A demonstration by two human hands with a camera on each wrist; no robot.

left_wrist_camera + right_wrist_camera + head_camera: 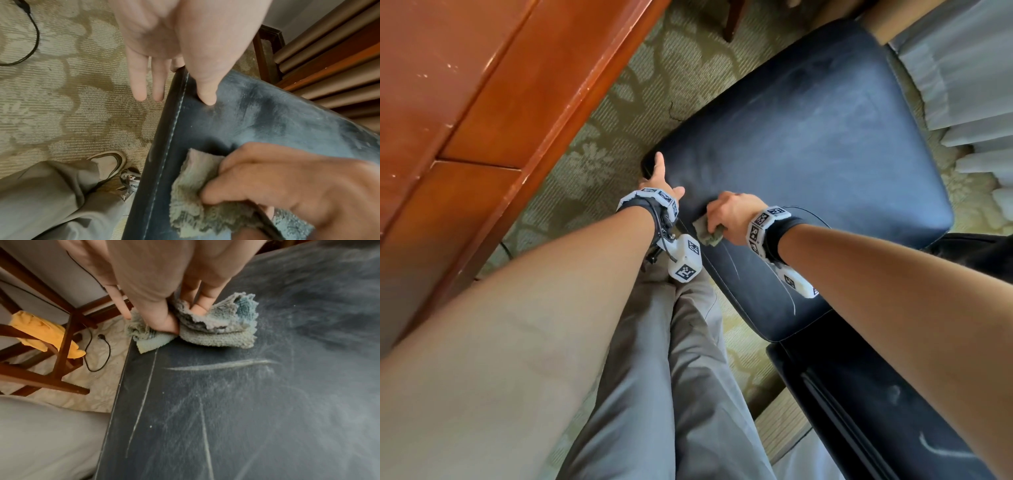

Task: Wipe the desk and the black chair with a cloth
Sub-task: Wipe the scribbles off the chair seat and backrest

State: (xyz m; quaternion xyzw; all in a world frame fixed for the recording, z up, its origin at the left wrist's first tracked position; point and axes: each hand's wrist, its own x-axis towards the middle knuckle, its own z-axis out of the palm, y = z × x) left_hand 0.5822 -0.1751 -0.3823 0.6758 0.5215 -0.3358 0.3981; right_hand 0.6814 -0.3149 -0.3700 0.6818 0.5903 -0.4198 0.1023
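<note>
The black chair's seat (808, 154) fills the middle of the head view, dusty and streaked with pale scratch lines. My right hand (726, 216) grips a bunched grey-green cloth (709, 234) and presses it on the seat near its stitched near-left edge. In the right wrist view the fingers (197, 308) dig into the cloth (222, 334). My left hand (659, 174) lies with straight fingers at the seat's left corner. Its thumb (207, 95) rests on the seat (267, 121) and its fingers (139, 81) hang past the edge. The red-brown wooden desk (465, 102) stands at the left.
Patterned carpet (599, 144) runs between desk and chair. My grey-trousered legs (671, 377) stand by the seat's edge. White curtains (969, 85) hang on the right. A dark wooden frame (61, 340) holding a yellow cloth (41, 331) and a black cable (98, 353) lie beyond the seat.
</note>
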